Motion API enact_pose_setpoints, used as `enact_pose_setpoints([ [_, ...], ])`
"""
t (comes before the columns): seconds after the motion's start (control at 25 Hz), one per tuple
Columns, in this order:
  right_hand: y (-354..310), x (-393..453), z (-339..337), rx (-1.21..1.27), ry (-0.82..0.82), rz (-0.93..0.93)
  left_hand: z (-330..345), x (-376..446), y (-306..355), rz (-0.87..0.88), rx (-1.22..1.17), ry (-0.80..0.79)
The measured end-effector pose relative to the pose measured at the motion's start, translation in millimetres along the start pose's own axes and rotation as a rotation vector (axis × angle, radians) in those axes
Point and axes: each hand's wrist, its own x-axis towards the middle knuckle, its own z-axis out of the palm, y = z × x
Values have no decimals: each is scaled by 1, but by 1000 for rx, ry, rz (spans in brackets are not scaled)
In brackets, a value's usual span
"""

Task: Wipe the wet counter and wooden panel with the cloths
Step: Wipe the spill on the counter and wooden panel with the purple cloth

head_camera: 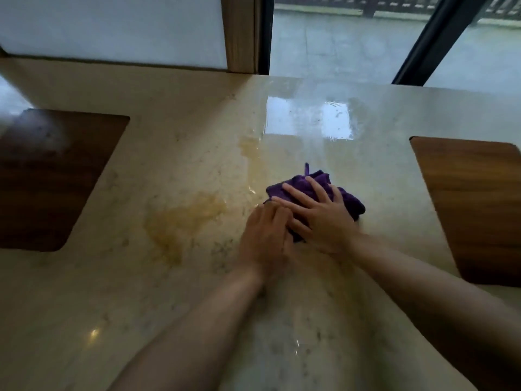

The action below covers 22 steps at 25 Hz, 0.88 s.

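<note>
In the head view, both hands work one purple cloth (348,203) on the pale stone counter (197,165), right of centre and nearer the front edge than the window. The right hand (321,218) lies flat on the cloth with its fingers straight and spread, pressing it down; the left hand (266,235) sits at the cloth's near-left edge with its fingers bent over that edge, seemingly bunching or holding it, though the fingertips are hidden under the right hand. To do this step well, I judge the cloth should be kept spread under the flat palm and pushed in overlapping strokes leftward into the yellowish puddle (180,221), which lies just beside the left hand, and then up toward the glossy wet patch (308,118) near the window, drawing liquid inward so it does not run onto the dark wooden panel (53,176) at left or the lighter one (473,204) at right. The cloth looks soft and thick, like microfibre, crumpled into folds with a small tab sticking up at its far edge; only one cloth is in sight.
</note>
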Motion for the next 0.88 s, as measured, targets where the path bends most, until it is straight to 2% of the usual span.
enact_pose_setpoints([
  [0.16,-70,-116,22,74,-33,186,-73,-39,-56,-102,168,4],
  [0.32,-137,-203,45,26,2,337,-156,-56,-156,-380,468,-185],
  [0.4,-164,-224,51,60,-15,433,-182,-57,-197,-453,557,-291],
  [0.48,-185,-230,53,87,12,544,-190,-61,-223,-442,553,-325],
  [0.68,-238,-218,55,161,53,828,-185,-65,-231,-380,542,-247],
  [0.88,-283,-155,48,253,61,1000,-188,-65,-228,-374,546,-277],
])
